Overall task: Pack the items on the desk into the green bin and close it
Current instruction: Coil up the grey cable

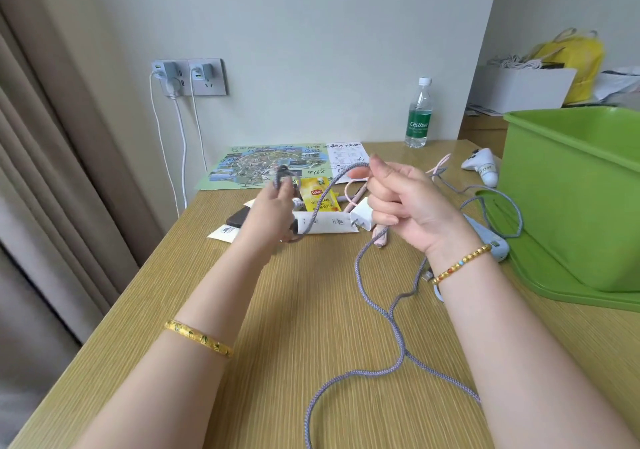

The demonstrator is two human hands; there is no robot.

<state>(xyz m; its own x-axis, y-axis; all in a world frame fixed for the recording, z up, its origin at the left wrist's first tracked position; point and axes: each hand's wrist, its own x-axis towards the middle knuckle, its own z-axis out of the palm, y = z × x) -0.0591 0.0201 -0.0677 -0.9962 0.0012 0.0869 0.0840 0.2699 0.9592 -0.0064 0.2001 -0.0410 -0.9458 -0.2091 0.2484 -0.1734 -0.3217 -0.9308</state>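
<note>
A long grey braided cable (pixel 394 313) runs across the wooden desk (pixel 284 310) in loose curves. My left hand (pixel 273 206) is shut on a few coils of it, raised above the desk. My right hand (pixel 408 202) pinches the same cable a little to the right, at the same height. The green bin (pixel 571 192) stands open at the right on its green lid (pixel 568 289). Behind my hands lie a white charger plug (pixel 363 214), a pink cable (pixel 356 192), a yellow Lipton tea bag (pixel 318 194), a white packet (pixel 325 225) and a dark phone (pixel 239 216).
A colourful map (pixel 270 164) and a printed sheet (pixel 346 154) lie at the back of the desk, with a water bottle (pixel 419 116) against the wall. A white controller (pixel 483 168) and a light blue device (pixel 491 240) sit beside the bin. Chargers hang from the wall sockets (pixel 190 76).
</note>
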